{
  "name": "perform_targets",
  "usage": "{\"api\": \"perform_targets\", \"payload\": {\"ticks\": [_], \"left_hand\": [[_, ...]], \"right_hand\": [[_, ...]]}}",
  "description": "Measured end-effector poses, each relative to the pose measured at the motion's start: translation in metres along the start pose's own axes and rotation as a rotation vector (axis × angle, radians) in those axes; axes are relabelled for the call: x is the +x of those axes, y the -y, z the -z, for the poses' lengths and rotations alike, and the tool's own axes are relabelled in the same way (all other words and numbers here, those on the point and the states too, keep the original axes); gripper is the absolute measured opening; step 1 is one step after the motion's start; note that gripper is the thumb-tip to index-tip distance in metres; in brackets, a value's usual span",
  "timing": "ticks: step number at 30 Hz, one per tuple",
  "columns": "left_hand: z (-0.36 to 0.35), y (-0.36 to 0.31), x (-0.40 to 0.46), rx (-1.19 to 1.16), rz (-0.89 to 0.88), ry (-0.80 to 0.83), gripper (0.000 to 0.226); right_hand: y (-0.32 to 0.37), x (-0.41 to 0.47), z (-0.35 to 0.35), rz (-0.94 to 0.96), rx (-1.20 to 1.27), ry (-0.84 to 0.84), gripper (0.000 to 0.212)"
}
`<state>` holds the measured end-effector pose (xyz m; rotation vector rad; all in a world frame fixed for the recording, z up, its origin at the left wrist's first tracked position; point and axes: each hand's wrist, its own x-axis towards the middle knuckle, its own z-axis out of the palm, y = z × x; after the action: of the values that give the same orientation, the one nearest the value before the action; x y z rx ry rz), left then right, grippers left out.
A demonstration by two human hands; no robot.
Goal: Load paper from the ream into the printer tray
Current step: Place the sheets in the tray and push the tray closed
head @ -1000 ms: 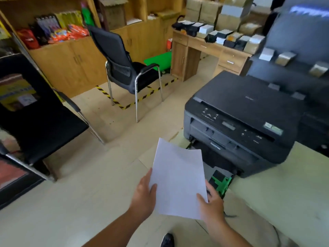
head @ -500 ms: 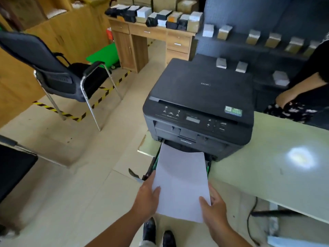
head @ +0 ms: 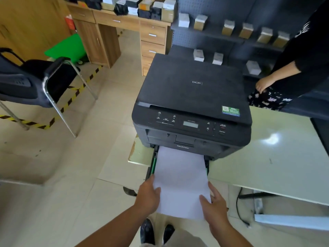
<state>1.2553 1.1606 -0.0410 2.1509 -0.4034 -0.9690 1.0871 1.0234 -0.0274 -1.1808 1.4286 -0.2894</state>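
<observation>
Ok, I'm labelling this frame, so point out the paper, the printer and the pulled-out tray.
paper (head: 179,177): head view, middle of the white sheet.
printer (head: 192,86): head view, flat black lid.
tray (head: 153,166): head view, its left side rail beside the paper.

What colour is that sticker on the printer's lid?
Green, with white print, on the sticker at the lid's front right corner; head view.

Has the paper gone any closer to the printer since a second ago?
Yes. The paper moved toward the printer; its far edge is now at the front opening.
</observation>
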Motion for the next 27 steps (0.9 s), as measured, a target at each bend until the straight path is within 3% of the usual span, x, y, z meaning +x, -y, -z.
{"api": "perform_targets", "payload": {"ticks": [11, 22, 25, 27], "left_hand": [[0.006, -0.003, 0.020, 0.003, -0.036, -0.009, 0.033], [0.010, -0.011, 0.045, 0.022, -0.005, -0.013, 0.033], [0.009, -0.013, 0.045, 0.165, -0.007, -0.044, 0.031], [0.009, -0.015, 0.043, 0.390, -0.030, -0.104, 0.033]], "right_hand": [[0.014, 0.039, -0.017, -0.020, -0.001, -0.041, 0.057], [0.031, 0.085, -0.045, -0.033, -0.026, -0.153, 0.033], [0.028, 0.085, -0.045, 0.011, -0.135, -0.157, 0.033], [0.027, 0.081, -0.044, 0.075, -0.236, -0.132, 0.033]]}}
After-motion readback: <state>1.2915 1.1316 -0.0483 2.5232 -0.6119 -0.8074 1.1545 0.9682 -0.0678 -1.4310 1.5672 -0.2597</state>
